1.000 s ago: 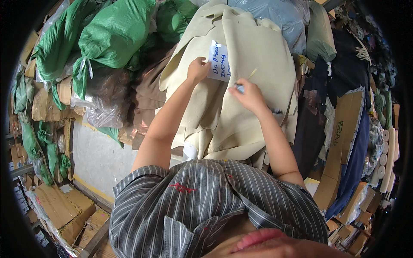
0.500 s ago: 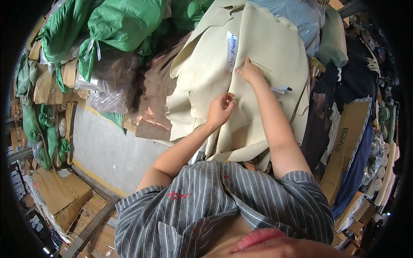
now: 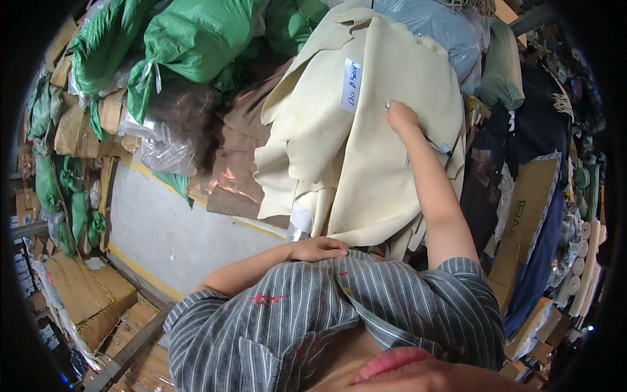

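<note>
Pale cream leather hides [image 3: 385,163] lie draped in a large folded stack in front of me. A white label strip [image 3: 351,85] with blue handwriting lies across their left half. Over the right half, my right hand [image 3: 400,117] is closed, with a small greyish tip showing at its fingers; what it holds is too small to name. A marker-like object with a dark end [image 3: 446,149] lies beside my right forearm, partly hidden by it. My left hand [image 3: 320,249] rests against my striped shirt at the near edge of the hides, fingers extended and holding nothing.
Brown hides [image 3: 241,163] and clear plastic wrapping [image 3: 171,147] lie left of the stack. Green sacks [image 3: 196,39] and a bluish bag [image 3: 437,29] are behind. A grey board [image 3: 170,222] lies near left; cardboard [image 3: 522,215] stands at right.
My left hand has drawn back from the hides to my shirt. My right hand has moved slightly right and nearer. The thin dark line beside it on the leather no longer shows.
</note>
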Motion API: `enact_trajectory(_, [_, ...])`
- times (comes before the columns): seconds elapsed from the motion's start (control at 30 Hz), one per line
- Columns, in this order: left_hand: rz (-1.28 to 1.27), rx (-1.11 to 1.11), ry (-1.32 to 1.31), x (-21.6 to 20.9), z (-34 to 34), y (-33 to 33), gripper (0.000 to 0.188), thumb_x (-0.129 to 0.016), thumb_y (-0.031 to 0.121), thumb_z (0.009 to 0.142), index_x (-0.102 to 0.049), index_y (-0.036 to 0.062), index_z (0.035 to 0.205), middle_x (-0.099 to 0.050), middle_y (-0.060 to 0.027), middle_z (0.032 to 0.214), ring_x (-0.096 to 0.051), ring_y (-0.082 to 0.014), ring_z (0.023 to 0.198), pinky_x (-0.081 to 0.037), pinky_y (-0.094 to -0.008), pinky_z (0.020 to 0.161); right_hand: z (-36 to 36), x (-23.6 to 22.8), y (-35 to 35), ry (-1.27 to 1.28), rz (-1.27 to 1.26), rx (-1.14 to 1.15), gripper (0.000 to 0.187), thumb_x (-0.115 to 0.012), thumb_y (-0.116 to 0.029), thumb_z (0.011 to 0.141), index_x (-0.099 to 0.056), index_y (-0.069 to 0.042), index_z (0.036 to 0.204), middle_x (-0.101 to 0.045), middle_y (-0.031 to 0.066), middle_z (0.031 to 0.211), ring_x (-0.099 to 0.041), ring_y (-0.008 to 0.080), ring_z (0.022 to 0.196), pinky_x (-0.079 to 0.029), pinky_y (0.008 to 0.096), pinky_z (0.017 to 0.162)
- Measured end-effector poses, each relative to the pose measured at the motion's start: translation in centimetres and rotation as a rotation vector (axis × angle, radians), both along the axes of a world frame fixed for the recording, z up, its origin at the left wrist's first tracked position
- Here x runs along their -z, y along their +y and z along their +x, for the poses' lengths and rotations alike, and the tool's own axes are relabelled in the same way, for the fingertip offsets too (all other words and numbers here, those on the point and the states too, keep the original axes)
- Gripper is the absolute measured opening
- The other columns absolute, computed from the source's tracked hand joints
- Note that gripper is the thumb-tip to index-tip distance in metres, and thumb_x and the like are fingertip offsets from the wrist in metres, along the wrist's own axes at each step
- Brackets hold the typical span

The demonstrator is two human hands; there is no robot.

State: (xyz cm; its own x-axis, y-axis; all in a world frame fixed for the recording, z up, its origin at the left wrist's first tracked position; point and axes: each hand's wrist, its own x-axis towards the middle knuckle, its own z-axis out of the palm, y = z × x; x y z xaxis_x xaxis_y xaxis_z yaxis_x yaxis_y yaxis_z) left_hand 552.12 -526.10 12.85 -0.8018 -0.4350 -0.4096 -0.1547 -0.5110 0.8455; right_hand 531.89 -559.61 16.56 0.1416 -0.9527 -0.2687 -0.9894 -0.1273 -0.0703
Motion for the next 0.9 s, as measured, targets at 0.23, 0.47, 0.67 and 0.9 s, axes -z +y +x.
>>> enact_trajectory(0.23, [-0.352,-0.573,-0.085,-2.3,-0.1,-3.3,0.064,-0.068,0.032,0.093,-0.040,0.0020,0.143,-0.055,-0.0107,0.133,-0.055,-0.0177,0.117,-0.045,-0.0350,0.099,1.4,-9.2,13.0,-1.185,0.082,0.035,0.022,-0.050,-0.024,0.102,-0.056,-0.004,0.095,-0.063,0.0081,0.084,-0.060,0.0133,0.071,-0.049,0.0286,0.066])
enact_trajectory(0.47, [0.042,-0.397,0.444,-8.3,-6.0,-2.6,0.056,-0.059,0.040,0.098,-0.046,0.0016,0.137,-0.057,-0.0104,0.128,-0.055,-0.0165,0.117,-0.048,-0.0372,0.097,2.4,-11.3,28.2,-2.252,0.154,0.441,0.016,-0.048,-0.023,0.102,-0.052,-0.008,0.098,-0.059,0.0106,0.097,-0.060,0.0211,0.084,-0.049,0.0338,0.081])
enact_trajectory(0.67, [0.488,-0.403,0.337,-7.7,-9.0,0.5,0.038,-0.051,0.025,0.101,-0.050,0.0007,0.130,-0.062,-0.0089,0.119,-0.061,-0.0197,0.109,-0.049,-0.0380,0.097,-1.7,-10.7,34.6,-1.702,-0.445,0.452,0.018,-0.041,-0.016,0.103,-0.054,-0.003,0.106,-0.060,0.0142,0.117,-0.057,0.0217,0.109,-0.045,0.0366,0.097])
enact_trajectory(0.9, [0.739,-0.314,0.509,-7.5,-9.0,0.0,0.073,-0.042,0.065,0.095,-0.051,0.0031,0.132,-0.060,-0.0114,0.126,-0.059,-0.0240,0.115,-0.047,-0.0381,0.105,-2.7,-9.3,43.0,-1.579,-0.406,0.503,0.027,-0.042,-0.014,0.104,-0.065,0.000,0.104,-0.061,0.0133,0.131,-0.039,0.0261,0.139,-0.027,0.0382,0.116])
